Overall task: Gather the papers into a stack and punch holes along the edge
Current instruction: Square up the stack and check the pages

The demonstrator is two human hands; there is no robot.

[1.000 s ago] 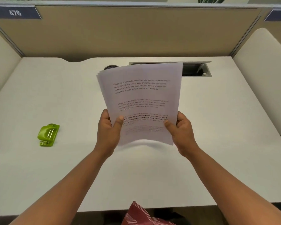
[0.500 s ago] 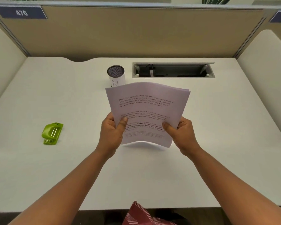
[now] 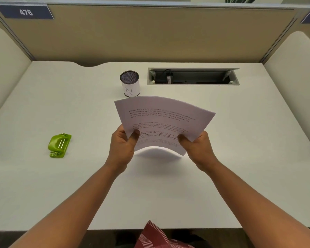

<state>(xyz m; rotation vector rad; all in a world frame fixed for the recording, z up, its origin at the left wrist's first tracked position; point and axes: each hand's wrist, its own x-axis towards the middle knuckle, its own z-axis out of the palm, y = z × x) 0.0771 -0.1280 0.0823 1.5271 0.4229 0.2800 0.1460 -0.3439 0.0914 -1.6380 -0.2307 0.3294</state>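
Both hands (image 3: 123,146) (image 3: 200,149) pinch papers (image 3: 164,122) at near corners | stack tipped flatter, lower than before | squared; punch (image 3: 59,145) left of fingers, untouched

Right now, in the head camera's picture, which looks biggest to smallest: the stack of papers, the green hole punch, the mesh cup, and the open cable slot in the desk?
1. Stack of papers, clearly largest.
2. Cable slot.
3. Green hole punch and mesh cup look about alike; the cup sits farther away, so I won't rank them.
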